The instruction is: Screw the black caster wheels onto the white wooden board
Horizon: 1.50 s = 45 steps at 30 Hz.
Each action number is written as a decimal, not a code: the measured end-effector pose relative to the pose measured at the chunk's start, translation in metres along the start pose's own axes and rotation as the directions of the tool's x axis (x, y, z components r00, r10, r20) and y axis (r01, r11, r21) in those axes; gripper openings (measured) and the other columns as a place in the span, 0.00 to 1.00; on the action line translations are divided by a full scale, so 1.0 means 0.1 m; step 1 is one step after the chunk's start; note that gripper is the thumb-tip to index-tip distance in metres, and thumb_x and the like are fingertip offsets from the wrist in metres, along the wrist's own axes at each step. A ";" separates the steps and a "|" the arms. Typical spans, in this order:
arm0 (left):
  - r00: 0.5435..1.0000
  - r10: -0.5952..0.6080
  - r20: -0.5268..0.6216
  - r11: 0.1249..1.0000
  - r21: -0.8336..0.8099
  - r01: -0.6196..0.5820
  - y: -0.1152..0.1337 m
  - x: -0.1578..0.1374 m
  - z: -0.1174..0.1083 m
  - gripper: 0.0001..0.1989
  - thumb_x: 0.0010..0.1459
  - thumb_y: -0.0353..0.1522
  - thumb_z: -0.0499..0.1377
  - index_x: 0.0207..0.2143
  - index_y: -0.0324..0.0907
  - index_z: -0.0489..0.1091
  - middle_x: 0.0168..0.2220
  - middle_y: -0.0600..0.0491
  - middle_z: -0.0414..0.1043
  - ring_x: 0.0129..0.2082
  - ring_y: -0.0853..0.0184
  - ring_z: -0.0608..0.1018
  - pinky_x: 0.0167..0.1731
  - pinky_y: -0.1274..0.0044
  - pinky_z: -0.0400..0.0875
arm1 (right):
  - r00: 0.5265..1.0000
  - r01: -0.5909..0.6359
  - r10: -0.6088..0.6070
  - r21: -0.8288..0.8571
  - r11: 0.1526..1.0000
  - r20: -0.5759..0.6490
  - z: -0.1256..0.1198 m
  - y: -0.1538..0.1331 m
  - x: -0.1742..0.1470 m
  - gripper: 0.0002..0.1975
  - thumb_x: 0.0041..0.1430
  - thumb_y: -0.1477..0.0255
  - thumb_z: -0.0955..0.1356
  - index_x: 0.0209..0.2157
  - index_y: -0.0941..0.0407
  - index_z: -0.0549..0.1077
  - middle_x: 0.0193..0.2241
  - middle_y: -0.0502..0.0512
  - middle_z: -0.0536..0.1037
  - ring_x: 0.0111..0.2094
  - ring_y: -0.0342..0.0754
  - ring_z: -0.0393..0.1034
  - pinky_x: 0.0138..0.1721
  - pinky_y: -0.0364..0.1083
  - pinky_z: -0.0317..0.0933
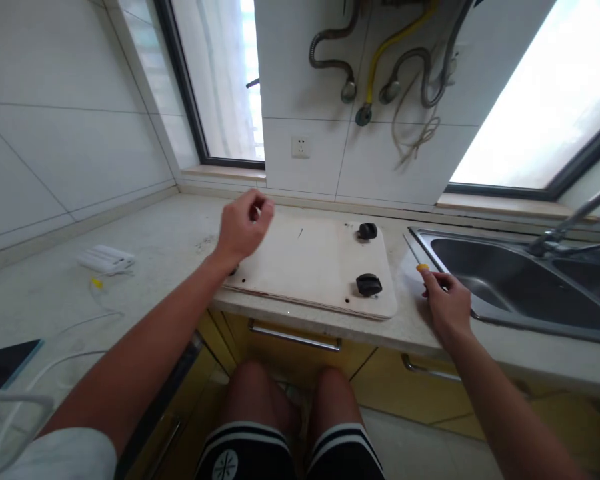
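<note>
Meanwhile, the right hand is gripping a screwdriver between board and sink; the left hand is curling above the board, its contents unclear. Angling the screwdriver away is probably aiding control.

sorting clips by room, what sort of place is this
Most likely a kitchen: a metal sink with a faucet is set into the countertop, and yellow cabinet fronts with metal bar handles sit below.
</note>
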<state>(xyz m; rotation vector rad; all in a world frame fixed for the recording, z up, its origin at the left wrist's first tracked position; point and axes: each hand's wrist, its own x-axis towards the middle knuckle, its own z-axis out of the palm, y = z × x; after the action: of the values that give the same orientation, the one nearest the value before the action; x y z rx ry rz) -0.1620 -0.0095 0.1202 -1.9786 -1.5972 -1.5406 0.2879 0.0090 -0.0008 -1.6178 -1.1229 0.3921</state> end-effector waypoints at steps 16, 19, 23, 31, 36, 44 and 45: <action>0.735 -0.600 0.316 0.744 0.558 0.368 -2.27 -0.15 0.00 0.20 0.58 0.41 0.63 0.47 0.44 0.89 0.54 0.38 0.88 0.56 0.42 0.85 0.53 0.63 0.79 | 1.000 0.014 -0.013 -0.210 0.978 0.007 0.07 -0.06 0.05 0.36 0.46 0.34 0.69 0.37 0.54 0.79 0.30 0.60 0.81 0.29 0.57 0.72 0.42 0.58 0.64; 0.753 -0.584 0.302 0.751 0.553 0.361 -2.27 -0.17 0.03 0.16 0.57 0.39 0.63 0.43 0.44 0.88 0.53 0.38 0.87 0.54 0.43 0.85 0.52 0.62 0.78 | 1.000 0.019 -0.020 -0.208 0.978 0.000 0.07 -0.03 0.06 0.38 0.45 0.32 0.70 0.37 0.53 0.79 0.28 0.60 0.80 0.29 0.58 0.72 0.43 0.59 0.64; 0.780 -0.571 0.255 0.759 0.526 0.383 -2.20 -0.22 0.00 0.10 0.57 0.38 0.64 0.36 0.43 0.82 0.50 0.36 0.86 0.53 0.44 0.84 0.52 0.62 0.77 | 1.000 0.026 -0.027 -0.187 0.982 0.001 0.06 -0.02 0.06 0.38 0.46 0.31 0.71 0.36 0.53 0.80 0.26 0.59 0.79 0.28 0.58 0.71 0.42 0.60 0.64; 0.855 -0.509 0.101 0.860 0.108 0.499 -1.57 0.05 -0.24 0.19 0.58 0.50 0.68 0.38 0.44 0.76 0.33 0.54 0.80 0.42 0.56 0.84 0.51 0.60 0.81 | 0.999 0.046 -0.047 -0.094 0.995 0.000 0.11 -0.03 0.03 0.41 0.47 0.28 0.70 0.35 0.55 0.79 0.33 0.63 0.83 0.30 0.55 0.73 0.40 0.57 0.66; 0.959 -0.241 0.150 0.965 -0.070 0.254 -0.48 0.03 -0.20 0.22 0.66 0.57 0.64 0.51 0.55 0.82 0.44 0.59 0.84 0.48 0.51 0.84 0.53 0.56 0.82 | 0.997 0.070 -0.071 -0.022 0.997 -0.011 0.15 0.16 0.07 0.36 0.55 0.33 0.70 0.36 0.55 0.79 0.36 0.62 0.84 0.37 0.54 0.76 0.44 0.54 0.69; 0.749 0.103 0.655 0.916 -0.356 0.186 1.00 -1.07 0.57 0.11 0.67 0.44 0.65 0.42 0.49 0.84 0.40 0.52 0.87 0.38 0.58 0.86 0.37 0.69 0.81 | 0.998 0.067 -0.066 0.105 0.992 -0.006 0.20 0.36 0.16 0.29 0.59 0.39 0.72 0.38 0.54 0.78 0.37 0.58 0.83 0.38 0.53 0.75 0.41 0.52 0.70; 0.708 0.136 0.693 0.914 -0.364 0.181 1.06 -1.17 0.68 0.12 0.67 0.43 0.64 0.42 0.49 0.85 0.40 0.51 0.87 0.38 0.57 0.86 0.39 0.69 0.81 | 0.998 0.068 -0.068 0.118 0.991 -0.001 0.20 0.36 0.17 0.29 0.60 0.40 0.72 0.38 0.53 0.77 0.37 0.58 0.82 0.38 0.53 0.74 0.41 0.52 0.70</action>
<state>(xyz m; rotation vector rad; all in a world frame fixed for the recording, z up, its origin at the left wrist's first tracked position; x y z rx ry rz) -0.0244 -0.0806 0.0454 -3.0913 -1.5940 -1.2437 0.2982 0.0354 -0.0356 -1.4725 -1.1332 0.4093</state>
